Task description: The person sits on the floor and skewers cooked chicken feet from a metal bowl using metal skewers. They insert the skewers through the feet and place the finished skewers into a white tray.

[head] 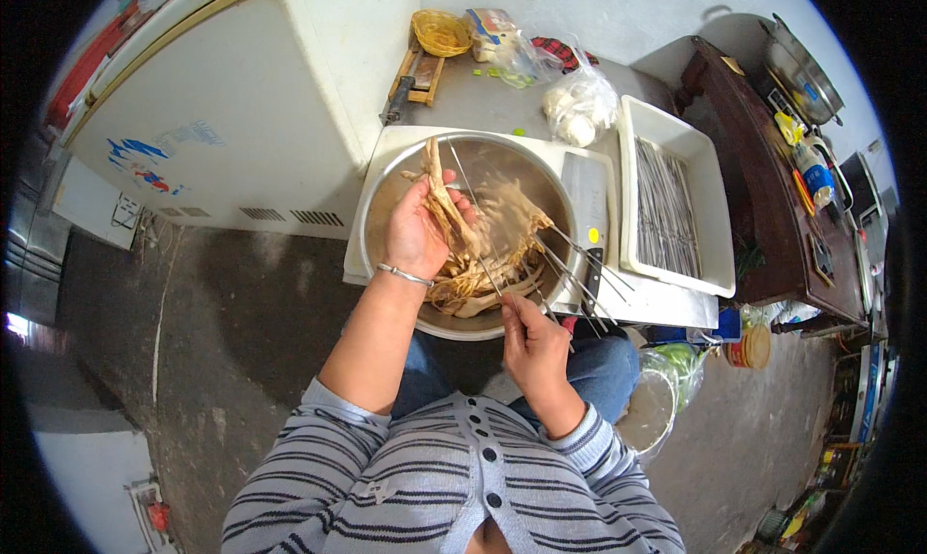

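A long, pale poultry foot (443, 205), toes pointing away from me, lies in the palm of my left hand (418, 231) over the basin. My right hand (536, 347) pinches a thin metal skewer (494, 282) near its lower end; the skewer runs up alongside the foot. I cannot tell whether it pierces it. Beneath both hands stands a wide steel basin (371, 224) with more poultry feet (471, 297) at its near side. Several skewered feet (518, 210) rest on its right side, their bare skewer ends (579, 282) jutting past the rim.
Right of the basin, a cleaver (584, 199) lies on a white board (612, 224). A white plastic tray (713, 184) holds many metal skewers (665, 199). Behind are a bag of white food (579, 112), a wicker basket (442, 36) and a slicer (420, 76). A white cabinet (239, 119) stands left.
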{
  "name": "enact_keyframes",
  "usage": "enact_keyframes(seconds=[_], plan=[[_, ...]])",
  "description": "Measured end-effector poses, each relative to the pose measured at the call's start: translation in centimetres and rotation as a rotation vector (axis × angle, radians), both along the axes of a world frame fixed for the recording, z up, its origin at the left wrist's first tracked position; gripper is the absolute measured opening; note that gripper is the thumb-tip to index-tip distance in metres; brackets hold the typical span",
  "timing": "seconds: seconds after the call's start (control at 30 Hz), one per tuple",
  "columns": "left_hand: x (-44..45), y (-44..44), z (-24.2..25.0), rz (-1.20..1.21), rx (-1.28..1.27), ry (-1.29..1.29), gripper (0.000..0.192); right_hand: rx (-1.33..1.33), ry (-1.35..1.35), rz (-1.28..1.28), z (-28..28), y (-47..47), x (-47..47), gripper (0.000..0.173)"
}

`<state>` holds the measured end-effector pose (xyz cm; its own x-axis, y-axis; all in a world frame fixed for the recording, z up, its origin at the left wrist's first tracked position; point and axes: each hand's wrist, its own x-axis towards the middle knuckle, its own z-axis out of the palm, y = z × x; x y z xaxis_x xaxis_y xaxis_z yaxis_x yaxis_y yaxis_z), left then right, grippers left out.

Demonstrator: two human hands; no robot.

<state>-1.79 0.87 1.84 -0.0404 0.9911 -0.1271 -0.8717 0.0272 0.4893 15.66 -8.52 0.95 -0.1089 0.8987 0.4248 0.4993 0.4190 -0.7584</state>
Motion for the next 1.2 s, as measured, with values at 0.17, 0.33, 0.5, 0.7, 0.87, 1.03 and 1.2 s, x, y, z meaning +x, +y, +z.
enact_keyframes(seconds=[0.17, 0.33, 0.5, 0.7, 0.87, 1.03, 1.2], plan=[[-0.5, 0.3, -0.6, -0.076, -0.056, -0.019, 0.026, -0.133, -0.002, -0.028, 0.0, -0.1, 0.2, 0.012], [0.4, 0.2, -0.3, -0.046, -0.107, 0.021, 0.03, -0.177, 0.018, -0.055, 0.1, -0.3, 0.0, 0.013], [1.7, -0.3, -0.4, -0.07, -0.107, 0.041, 0.03, -0.127, 0.05, -0.092, -0.4, -0.1, -0.7, 0.014], [2.6, -0.6, -0.2, -0.02, -0.135, 0.054, 0.03, -0.254, 0.129, -0.088, -0.2, 0.1, -0.9, 0.016], [3.3, -0.9, -0.2, -0.043, -0.091, 0.102, 0.028, -0.271, 0.231, -0.101, -2.2, 0.5, -1.0, 0.015], [3.9, -1.0, -0.2, -0.022, -0.132, 0.134, 0.029, -0.337, 0.351, -0.083, -3.0, 0.9, -1.3, 0.014], [4.1, -1.0, 0.2, 0.014, -0.123, 0.236, 0.028, -0.547, 0.559, 0.001, -1.9, 1.2, -1.2, 0.014]])
